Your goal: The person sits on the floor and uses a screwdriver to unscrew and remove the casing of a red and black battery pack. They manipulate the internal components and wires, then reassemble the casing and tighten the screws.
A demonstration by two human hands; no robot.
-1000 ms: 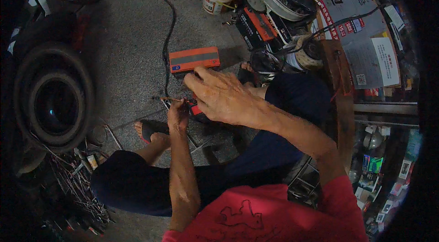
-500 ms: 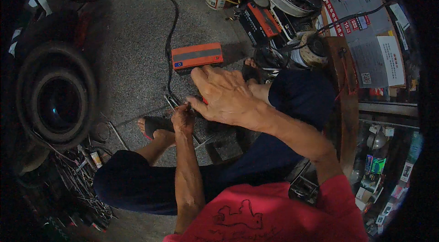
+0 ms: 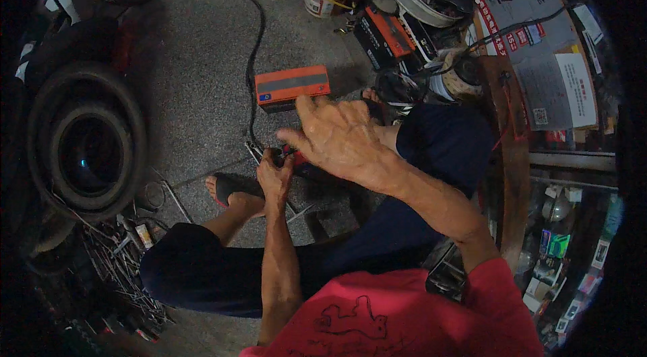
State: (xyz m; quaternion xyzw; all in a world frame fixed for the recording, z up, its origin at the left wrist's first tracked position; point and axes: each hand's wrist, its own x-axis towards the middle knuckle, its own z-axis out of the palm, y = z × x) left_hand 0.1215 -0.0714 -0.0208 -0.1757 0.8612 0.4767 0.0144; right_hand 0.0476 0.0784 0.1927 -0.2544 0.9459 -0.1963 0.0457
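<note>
Nearby, an orange, grey-striped box [image 3: 292, 80]; right fingers [image 3: 306, 110] spread, left fingers [image 3: 267, 160] curled, grip unclear.

The oblong block [image 3: 292, 82] has an orange top with a grey lengthwise band, a small blue patch toward its left end and dark sides, and sits level, its long side crosswise. On the block's near side, a small dark piece [image 3: 278, 157], its shape unclear, is pinched in the left hand [image 3: 274, 180]; a red-and-black object [image 3: 299, 157], also nearer than the block, is mostly hidden.
</note>
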